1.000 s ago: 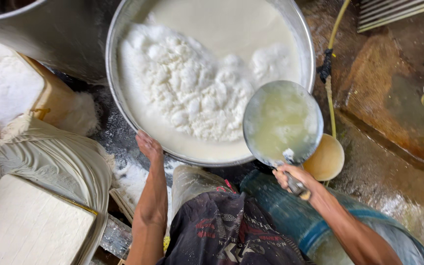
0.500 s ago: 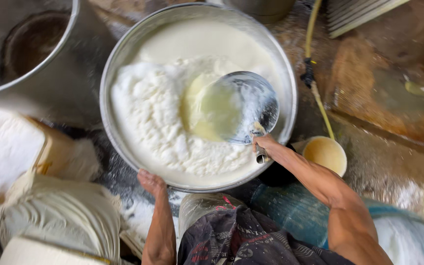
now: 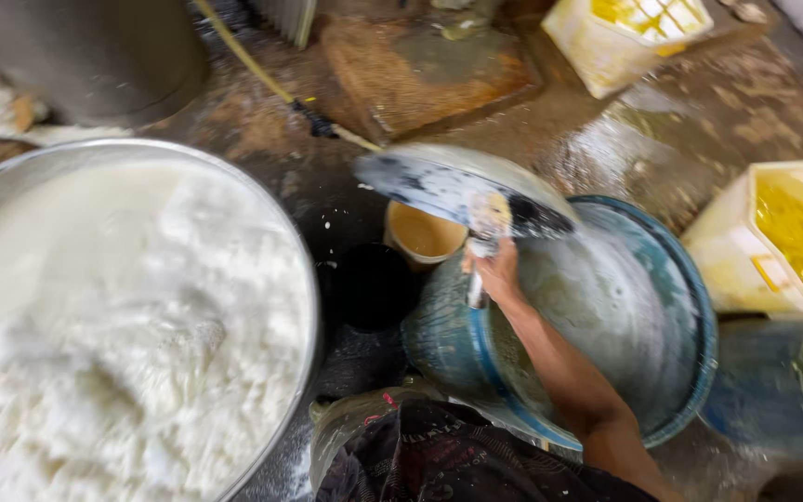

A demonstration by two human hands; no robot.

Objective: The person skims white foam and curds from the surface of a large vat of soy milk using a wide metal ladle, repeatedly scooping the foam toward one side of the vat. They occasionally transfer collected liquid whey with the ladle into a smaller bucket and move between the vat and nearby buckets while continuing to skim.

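Curds (image 3: 141, 372) are filling much of the large steel basin (image 3: 304, 307) at my left, so I am judging most still unscooped. I am seeing no left hand in frame. Right hand (image 3: 496, 271) is keeping its grip pressed together around the handle of the metal scoop pan (image 3: 448, 186), tilting it over the blue barrel (image 3: 690, 307). Yellow tubs (image 3: 783, 242) are standing farther right.
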